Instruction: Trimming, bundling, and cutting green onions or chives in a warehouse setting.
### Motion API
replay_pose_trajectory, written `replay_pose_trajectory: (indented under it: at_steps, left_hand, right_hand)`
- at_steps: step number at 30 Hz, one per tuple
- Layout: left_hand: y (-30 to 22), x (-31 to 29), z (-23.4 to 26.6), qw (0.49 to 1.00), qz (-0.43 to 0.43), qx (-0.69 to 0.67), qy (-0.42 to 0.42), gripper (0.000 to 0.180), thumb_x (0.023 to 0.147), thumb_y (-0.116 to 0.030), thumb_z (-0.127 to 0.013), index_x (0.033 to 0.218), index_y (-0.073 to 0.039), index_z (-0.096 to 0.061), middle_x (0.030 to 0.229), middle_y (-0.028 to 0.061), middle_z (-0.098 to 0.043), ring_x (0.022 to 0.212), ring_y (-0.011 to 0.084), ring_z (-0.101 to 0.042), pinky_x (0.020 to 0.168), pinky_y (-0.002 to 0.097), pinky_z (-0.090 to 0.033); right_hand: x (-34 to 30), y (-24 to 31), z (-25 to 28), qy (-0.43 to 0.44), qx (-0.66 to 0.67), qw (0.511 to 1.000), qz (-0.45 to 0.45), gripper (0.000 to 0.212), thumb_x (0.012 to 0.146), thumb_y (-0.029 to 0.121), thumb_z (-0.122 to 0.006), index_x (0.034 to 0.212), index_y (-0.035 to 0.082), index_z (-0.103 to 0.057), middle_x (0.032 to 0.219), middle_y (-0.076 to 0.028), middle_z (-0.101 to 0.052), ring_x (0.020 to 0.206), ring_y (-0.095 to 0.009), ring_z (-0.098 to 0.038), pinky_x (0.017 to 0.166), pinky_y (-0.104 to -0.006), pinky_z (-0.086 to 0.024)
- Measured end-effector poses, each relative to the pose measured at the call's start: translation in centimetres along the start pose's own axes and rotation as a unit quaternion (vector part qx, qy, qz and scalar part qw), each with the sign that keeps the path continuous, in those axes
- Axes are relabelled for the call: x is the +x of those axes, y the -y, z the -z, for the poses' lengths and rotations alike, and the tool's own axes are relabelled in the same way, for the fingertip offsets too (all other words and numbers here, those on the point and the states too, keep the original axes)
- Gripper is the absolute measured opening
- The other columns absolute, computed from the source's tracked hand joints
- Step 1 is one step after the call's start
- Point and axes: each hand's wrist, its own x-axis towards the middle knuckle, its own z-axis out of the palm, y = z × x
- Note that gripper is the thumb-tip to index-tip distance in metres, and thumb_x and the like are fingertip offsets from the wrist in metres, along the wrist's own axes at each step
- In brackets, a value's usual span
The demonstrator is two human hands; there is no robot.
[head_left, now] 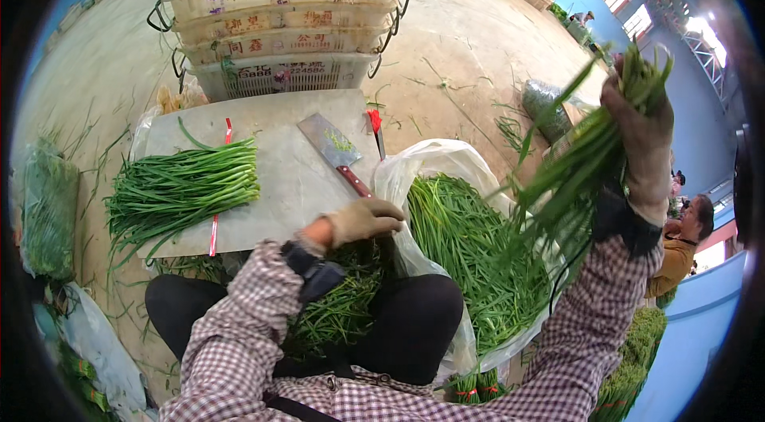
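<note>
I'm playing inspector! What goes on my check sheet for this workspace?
Surface: pale sheet, cleaver lying on it.
Job's things: pile of green stalks across a red strip; loose greens in a plastic bag.
Clutter: leaf scraps on the floor.
Hands: right hand grips a raised bunch; left hand near the cleaver's handle, grip unclear.
Cables: thin dark line by the right sleeve, maybe a cord.
Surroundings: stacked crates ahead, another person at right.

Chk'd sleeves [241, 310], blk trousers [430, 318], tan-gloved fingers [386, 220]
</note>
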Motion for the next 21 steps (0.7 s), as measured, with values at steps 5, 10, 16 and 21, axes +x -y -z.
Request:
replay_pose_trajectory:
  at_steps: [5, 10, 16, 21]
  left_hand:
    - [-3.5, -5.9, 5.5, 0.94, 0.123, -0.315, -0.041, 0.037, 0.098, -0.031, -0.055, 0.12, -0.002, -0.061, 0.109, 0.0091, -0.068, 0.09, 0.0152, -0.065, 0.083, 0.032, -0.054]
    - [-2.9, -8.7, 7.6, 0.872, 0.064, -0.467, -0.13, 0.056, 0.095, -0.052, -0.049, 0.124, -0.004, -0.055, 0.111, 0.0135, -0.067, 0.091, 0.0183, -0.066, 0.081, 0.0345, -0.056]
    - [1.9, -8.4, 8.6, 0.699, 0.119, -0.65, -0.274, 0.079, 0.092, -0.062, -0.046, 0.142, -0.003, -0.03, 0.139, 0.0266, -0.041, 0.126, 0.0405, -0.045, 0.087, 0.0486, -0.054]
    - [9.6, -10.4, 5.6, 0.704, 0.296, -0.565, -0.311, 0.06, 0.096, -0.046, -0.049, 0.137, -0.003, -0.036, 0.113, 0.02, -0.061, 0.096, 0.0331, -0.064, 0.075, 0.0448, -0.057]
  right_hand:
    - [3.2, 5.8, -3.8, -0.024, 0.014, 0.974, 0.223, 0.026, 0.085, 0.002, -0.069, 0.11, 0.002, -0.061, 0.098, -0.004, -0.064, 0.089, -0.014, -0.062, 0.079, -0.0254, -0.05]
    - [-3.1, 8.2, -10.9, -0.02, 0.039, 0.916, 0.398, 0.013, 0.084, 0.017, -0.068, 0.088, 0.006, -0.064, 0.086, -0.005, -0.067, 0.081, -0.019, -0.066, 0.071, -0.03, -0.055]
    - [-14.7, 8.9, -18.3, 0.172, -0.014, 0.789, 0.59, 0.019, 0.069, 0.014, -0.067, 0.083, 0.012, -0.055, 0.083, -0.002, -0.06, 0.081, -0.02, -0.064, 0.073, -0.0347, -0.056]
    - [-20.9, 5.9, -21.6, 0.251, 0.061, 0.79, 0.555, 0.03, 0.071, 0.017, -0.067, 0.096, 0.012, -0.052, 0.091, -0.004, -0.058, 0.09, -0.021, -0.061, 0.081, -0.0358, -0.054]
